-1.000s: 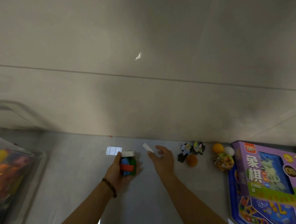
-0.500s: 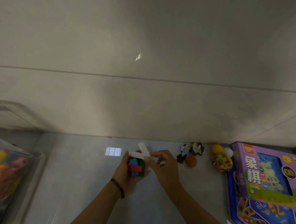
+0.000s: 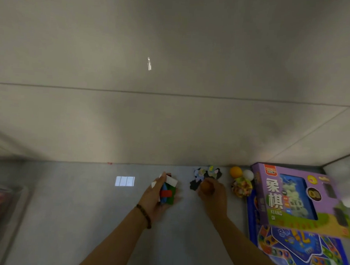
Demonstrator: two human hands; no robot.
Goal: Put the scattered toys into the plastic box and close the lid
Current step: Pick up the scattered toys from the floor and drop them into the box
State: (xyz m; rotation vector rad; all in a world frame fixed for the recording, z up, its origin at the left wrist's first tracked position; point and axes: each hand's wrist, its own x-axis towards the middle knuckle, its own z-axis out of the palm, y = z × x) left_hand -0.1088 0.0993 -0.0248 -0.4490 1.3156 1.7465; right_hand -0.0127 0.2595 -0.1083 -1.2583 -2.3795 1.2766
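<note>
Dim, soft wide-angle view, edges bowed and smeared, a bright rectangular reflection (image 3: 125, 181) at centre-left.

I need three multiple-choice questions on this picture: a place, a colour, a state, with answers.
1. The purple cardboard game box lies: A on the blue game board; B under it; C in a hand.
2. The small round ball gripped by the right hand is: A white; B orange-brown; C green.
3. The left hand is: A flat and empty; B holding coloured toy blocks; C out of view.
Answers: A, the box covers the board's top; B, that colour shows between the fingers; B, fingers curl round the blocks.
</note>
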